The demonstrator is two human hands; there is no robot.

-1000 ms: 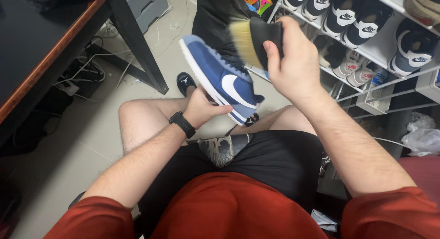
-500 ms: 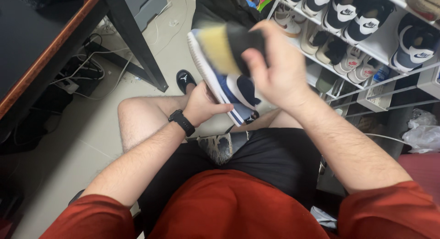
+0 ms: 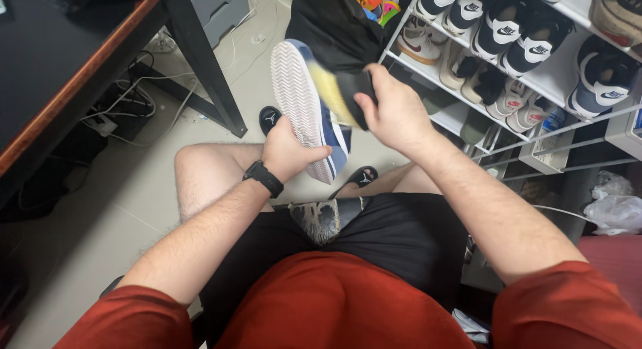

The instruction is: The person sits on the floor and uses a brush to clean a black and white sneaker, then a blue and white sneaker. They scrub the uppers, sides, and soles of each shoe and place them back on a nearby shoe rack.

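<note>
While my left hand (image 3: 289,152) has its fingers (image 3: 314,150) wrapped around the heel end of the blue sneaker (image 3: 313,111), the shoe is tipped so its white ridged sole faces left toward the camera and its long axis runs from my palm up and away, toe toward the top of the view. So the sneaker sits straight above and ahead of those fingers, held up in the air over my knees, not resting on anything.

My right hand (image 3: 394,111) is closed around a black-backed brush (image 3: 348,95), with the pale yellow bristles pressed against the blue upper on the right side of the shoe, about halfway along it. That hand is the one closer to the middle of the shoe; the left only has the back end.

Stuff I can't really see: the brush is smeared with blur, so where bristles end and shoe begins is a guess. The whole right side of the upper is behind the brush and my hand.

Further out, there's a black slide sandal (image 3: 270,118) on the floor just under the shoe, a shoe rack (image 3: 535,75) full of sneakers to my right, a black bag (image 3: 334,21) beyond the toe, and the dark surface (image 3: 60,61) off to my left with cables underneath.
</note>
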